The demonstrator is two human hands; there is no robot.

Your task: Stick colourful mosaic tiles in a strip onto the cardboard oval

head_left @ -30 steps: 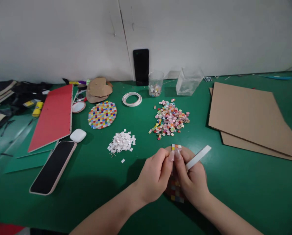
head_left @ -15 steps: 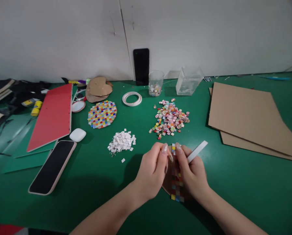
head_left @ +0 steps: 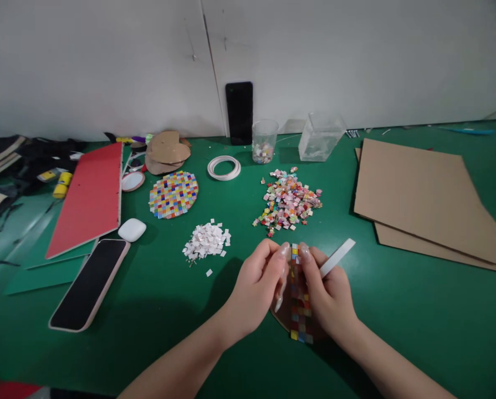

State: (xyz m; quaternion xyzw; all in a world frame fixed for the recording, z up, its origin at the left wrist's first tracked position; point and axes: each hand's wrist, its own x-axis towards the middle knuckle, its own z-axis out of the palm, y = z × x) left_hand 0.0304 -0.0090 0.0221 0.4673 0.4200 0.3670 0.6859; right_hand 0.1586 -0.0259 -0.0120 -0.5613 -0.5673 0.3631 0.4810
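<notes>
Below the pile of colored tiles, my two hands meet over a round brown cardboard piece (head_left: 281, 318). A band of small multicolored mosaic tiles (head_left: 301, 313) runs across it. My right hand (head_left: 328, 291) is closed with a flat white strip (head_left: 338, 257) sticking out between its fingers, its thumb pressed on the tiles near the band's far end. My left hand (head_left: 256, 282) is closed at the left of the band, thumb and index fingertip together beside the top tiles. Whatever it pinches is hidden. Both hands cover much of the cardboard.
White squares (head_left: 206, 241) and mixed colored tiles (head_left: 291, 202) lie in piles ahead. Behind stand a tile-covered disc (head_left: 173, 194), tape roll (head_left: 224, 168), cup (head_left: 265, 143) and clear box (head_left: 320, 138). Phone (head_left: 90, 285) lies left; cardboard sheets (head_left: 414, 194) right.
My left thumb has shifted slightly right, closer to the tile band, and its lower fingers have moved down, showing a fingernail beside the cardboard. My right hand stays nearly still with the white strip.
</notes>
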